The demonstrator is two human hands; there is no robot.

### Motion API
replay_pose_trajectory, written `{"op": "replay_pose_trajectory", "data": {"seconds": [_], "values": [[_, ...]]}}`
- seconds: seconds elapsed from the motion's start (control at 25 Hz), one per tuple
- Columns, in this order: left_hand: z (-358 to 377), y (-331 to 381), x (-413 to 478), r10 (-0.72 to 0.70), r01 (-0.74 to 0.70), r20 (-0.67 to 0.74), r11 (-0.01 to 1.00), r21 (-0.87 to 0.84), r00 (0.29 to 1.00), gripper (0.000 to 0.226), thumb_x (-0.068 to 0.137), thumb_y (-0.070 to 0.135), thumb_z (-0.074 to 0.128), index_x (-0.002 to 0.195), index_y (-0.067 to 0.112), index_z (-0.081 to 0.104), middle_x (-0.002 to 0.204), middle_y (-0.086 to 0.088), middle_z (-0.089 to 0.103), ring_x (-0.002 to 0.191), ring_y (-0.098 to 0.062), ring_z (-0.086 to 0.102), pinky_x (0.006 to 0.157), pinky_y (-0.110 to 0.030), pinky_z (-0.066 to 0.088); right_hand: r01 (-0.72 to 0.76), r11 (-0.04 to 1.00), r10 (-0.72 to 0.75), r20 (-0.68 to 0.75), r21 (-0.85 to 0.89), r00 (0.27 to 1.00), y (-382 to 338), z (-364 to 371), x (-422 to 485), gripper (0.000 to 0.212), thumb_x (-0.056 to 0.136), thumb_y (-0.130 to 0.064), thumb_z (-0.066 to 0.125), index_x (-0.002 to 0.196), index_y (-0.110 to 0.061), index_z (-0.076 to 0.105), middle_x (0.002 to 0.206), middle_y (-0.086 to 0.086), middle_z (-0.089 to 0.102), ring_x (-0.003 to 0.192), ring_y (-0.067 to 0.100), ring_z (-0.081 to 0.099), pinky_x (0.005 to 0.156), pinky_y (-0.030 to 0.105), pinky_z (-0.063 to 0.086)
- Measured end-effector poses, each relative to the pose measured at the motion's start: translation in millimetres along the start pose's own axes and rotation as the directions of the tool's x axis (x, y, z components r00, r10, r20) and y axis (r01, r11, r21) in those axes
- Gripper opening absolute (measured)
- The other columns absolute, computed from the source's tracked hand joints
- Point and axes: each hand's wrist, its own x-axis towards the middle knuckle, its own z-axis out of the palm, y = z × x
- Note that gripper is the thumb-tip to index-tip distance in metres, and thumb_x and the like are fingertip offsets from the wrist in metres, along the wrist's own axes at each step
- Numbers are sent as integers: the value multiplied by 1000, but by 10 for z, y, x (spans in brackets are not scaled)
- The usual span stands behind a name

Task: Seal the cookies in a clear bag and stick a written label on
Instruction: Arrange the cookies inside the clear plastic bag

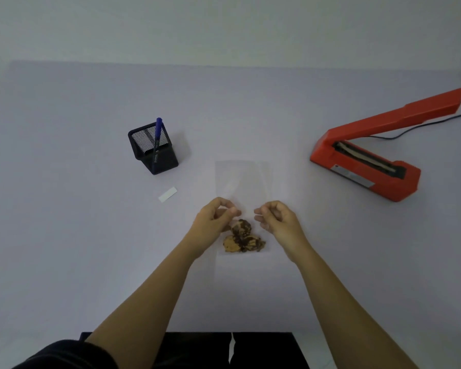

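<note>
both hands (215,219) (276,218) loosely curled, apart, at clear bag (244,179) above cookies (242,237)

cookies (242,237): 3; clear bag (244,179): 1; label (167,194): 1; pen (157,138): 1; pen holder (155,149): 1; heat sealer (370,155): 1; hands: 2

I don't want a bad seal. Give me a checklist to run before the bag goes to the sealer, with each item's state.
1. Brown chocolate-chip cookies inside the clear plastic bag: cannot tell; they lie at its near end.
2. Bag mouth flat and closed: cannot tell.
3. Red impulse heat sealer arm raised: ok.
4. Sealer's black power cord attached: ok; plugged in, cannot tell.
5. Left hand and right hand gripping the bag: cannot tell.
6. Small white paper label and blue pen ready: ok.
</note>
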Motion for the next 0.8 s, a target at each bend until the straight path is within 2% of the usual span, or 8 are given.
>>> {"op": "replay_pose_trajectory", "data": {"seconds": [0.16,0.28,0.36,0.48,0.56,0.68,0.8], "values": [[-39,-2,-17,7,-10,48,997,73,999,22,84,18,68,104,19,60,91,0,75,88,-10,70,81,-21,51,6,1000,-6,-23,20,1000,-4,-2,-38,11,95,-13,50,87,-17,56,95,-1,70,90,10,67,79,26,51],[-65,-52,58,41,-42,12,989,139,999,13,83,15,70,95,17,65,83,-1,75,83,-14,70,83,-30,53,0,1000,0,2,6,1000,49,-9,-24,9,94,-13,52,88,-16,57,95,0,71,92,10,67,81,26,51],[-83,-90,87,51,-48,-9,985,167,999,12,82,16,70,93,18,66,85,-4,73,84,-18,69,84,-35,55,-15,1000,14,11,7,1000,87,4,-4,7,94,-14,53,89,-16,57,96,0,71,94,12,67,83,28,52],[-70,-160,82,42,-39,-36,996,77,998,11,83,18,70,93,14,68,87,-9,73,82,-24,69,83,-39,56,-4,1000,5,-20,24,1000,159,36,6,3,91,-20,59,89,-17,58,96,1,71,92,14,67,81,27,53],[-49,-180,95,65,-62,-41,996,63,997,12,84,22,68,89,11,68,86,-14,72,80,-32,68,79,-42,55,16,1000,-16,-19,1,1000,183,67,33,13,84,-26,67,87,-20,56,96,1,71,87,14,66,74,26,52],[-44,-213,137,81,-77,-49,994,79,995,9,87,22,64,82,15,65,84,-14,72,79,-27,68,77,-44,56,37,998,-38,-8,-45,999,199,98,95,21,80,-23,72,84,-21,52,89,6,71,84,19,68,73,29,53],[-79,-232,215,95,-90,-66,993,78,993,10,88,19,62,79,23,66,85,-7,74,84,-27,69,81,-46,56,69,996,-69,-7,-50,998,184,90,196,18,80,-19,72,90,-23,58,84,5,72,83,18,69,75,25,54]]}}
